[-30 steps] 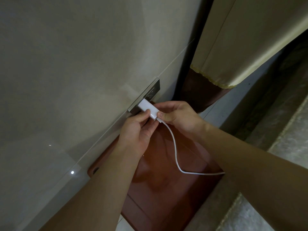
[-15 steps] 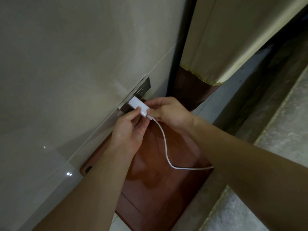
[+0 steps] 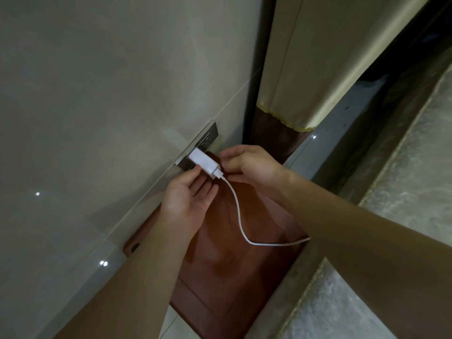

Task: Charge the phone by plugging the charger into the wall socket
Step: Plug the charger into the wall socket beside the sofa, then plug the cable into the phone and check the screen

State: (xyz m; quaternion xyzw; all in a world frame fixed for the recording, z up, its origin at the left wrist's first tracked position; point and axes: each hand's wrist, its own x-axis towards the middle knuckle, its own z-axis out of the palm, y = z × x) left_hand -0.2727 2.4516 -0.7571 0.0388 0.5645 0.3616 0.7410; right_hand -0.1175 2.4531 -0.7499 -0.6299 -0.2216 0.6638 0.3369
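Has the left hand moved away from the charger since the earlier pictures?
Yes. The left hand has opened and dropped slightly below the charger, which sits at the wall socket.

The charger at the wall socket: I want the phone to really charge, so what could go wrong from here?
The charger meets the wall socket at an angle, so it may not be fully seated. The cable hangs in a loop under the right hand; a tug could loosen it. The left hand looks open beneath, giving little support.

charger (image 3: 204,163): glossy white plastic | wall (image 3: 97,94): glossy tile | cabinet (image 3: 232,277): polished wood
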